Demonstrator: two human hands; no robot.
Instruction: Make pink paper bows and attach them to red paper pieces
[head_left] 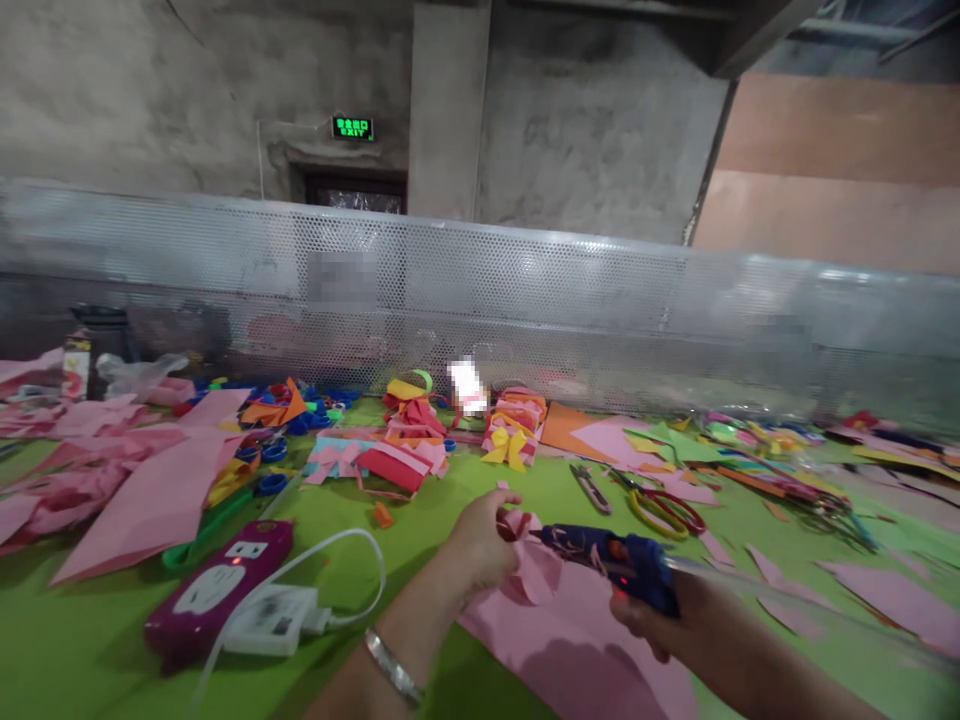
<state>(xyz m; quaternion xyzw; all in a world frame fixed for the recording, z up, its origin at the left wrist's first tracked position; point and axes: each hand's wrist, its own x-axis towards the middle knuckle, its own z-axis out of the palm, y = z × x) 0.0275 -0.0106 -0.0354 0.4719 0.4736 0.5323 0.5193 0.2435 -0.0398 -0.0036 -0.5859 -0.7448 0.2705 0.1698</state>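
Observation:
My right hand (654, 622) is wrapped round a dark blue hot glue gun (611, 562) with a small red light and a clear glue stick (720, 575) coming out of its back. The gun's nozzle points left, at a folded piece of pink paper (538, 572). My left hand (484, 540), with a silver bracelet at the wrist, is closed on that folded paper. Whether nozzle and paper touch, I cannot tell. Beneath both hands lies a large pink paper sheet (577, 650).
A magenta power strip (217, 590) with a white charger (271, 620) and cable lies at left. Red-handled scissors (664, 510) and a small cutter (590, 488) are beyond my hands. Paper bows, coloured scraps and pink sheets (157, 480) cover the green table (337, 660). A perforated metal panel (562, 290) bounds its back.

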